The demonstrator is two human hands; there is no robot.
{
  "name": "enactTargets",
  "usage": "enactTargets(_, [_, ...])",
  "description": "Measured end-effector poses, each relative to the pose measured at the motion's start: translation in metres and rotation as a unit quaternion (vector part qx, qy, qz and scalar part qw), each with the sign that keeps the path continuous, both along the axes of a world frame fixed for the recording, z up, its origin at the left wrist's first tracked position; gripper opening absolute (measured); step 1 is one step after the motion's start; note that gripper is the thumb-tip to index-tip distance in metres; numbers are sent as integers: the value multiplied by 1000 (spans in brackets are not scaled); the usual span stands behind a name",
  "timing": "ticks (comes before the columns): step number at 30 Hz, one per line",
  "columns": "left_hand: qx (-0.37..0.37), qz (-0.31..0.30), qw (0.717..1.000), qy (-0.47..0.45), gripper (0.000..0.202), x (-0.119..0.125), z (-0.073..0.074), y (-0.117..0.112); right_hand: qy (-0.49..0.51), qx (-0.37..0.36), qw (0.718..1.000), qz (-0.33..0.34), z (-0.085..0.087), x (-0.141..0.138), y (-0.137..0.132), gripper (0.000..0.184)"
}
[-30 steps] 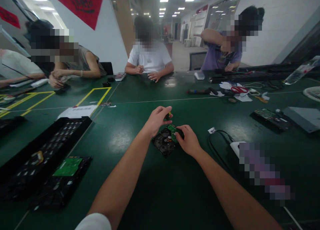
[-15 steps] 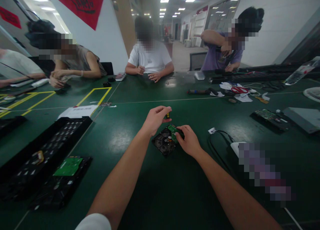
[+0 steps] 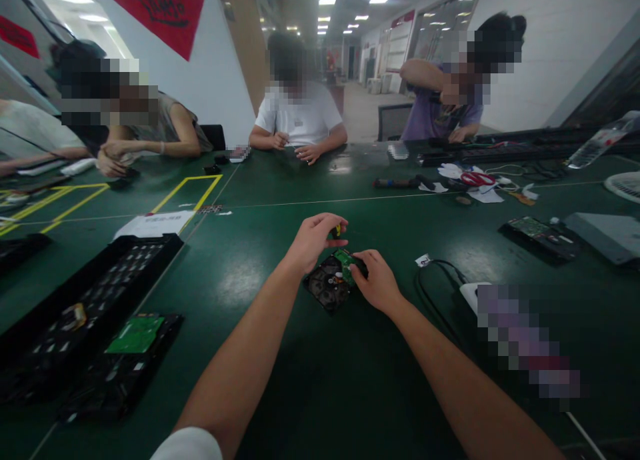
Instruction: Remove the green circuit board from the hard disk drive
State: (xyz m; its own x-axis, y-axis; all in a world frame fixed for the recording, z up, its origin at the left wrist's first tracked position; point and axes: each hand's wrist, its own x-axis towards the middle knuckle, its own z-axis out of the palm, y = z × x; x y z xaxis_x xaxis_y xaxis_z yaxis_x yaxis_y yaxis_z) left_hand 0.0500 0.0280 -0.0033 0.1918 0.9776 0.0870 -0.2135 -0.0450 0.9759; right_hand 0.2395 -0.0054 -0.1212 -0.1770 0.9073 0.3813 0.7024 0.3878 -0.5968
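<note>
A hard drive [image 3: 327,283] with a green circuit board [image 3: 344,260] lies tilted on the table in front of me, its dark underside facing up. My right hand [image 3: 379,281] is closed on its right edge, thumb over the board side. Just above the drive's far edge, my left hand [image 3: 314,239] pinches a small yellow-and-black tool [image 3: 337,231] between thumb and fingers. It looks like the handle of a screwdriver, but most of it is hidden by the fingers, and I cannot tell whether its tip touches the drive.
To the left lie a second hard drive [image 3: 125,360] and a long black tray [image 3: 95,287]. On the right are another drive [image 3: 537,237], a grey box [image 3: 603,233] and a black cable [image 3: 425,290]. Several people sit across the green table [image 3: 280,393].
My left fingers have shifted slightly to the right and rolled, turning the yellow-and-black tool a little. My right hand and the hard drive stay in place.
</note>
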Motion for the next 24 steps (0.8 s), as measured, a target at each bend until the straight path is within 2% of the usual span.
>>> enactTargets(12, [-32, 19, 998, -43, 23, 0, -2, 1, 0, -2, 1000, 5, 1, 0, -1, 28])
enactTargets(19, [0, 26, 1000, -15, 22, -2, -3, 3, -9, -2, 1000, 5, 3, 1, -3, 29])
enactTargets(24, [-10, 12, 1000, -25, 25, -2, -5, 4, -3, -5, 1000, 4, 3, 0, -2, 29])
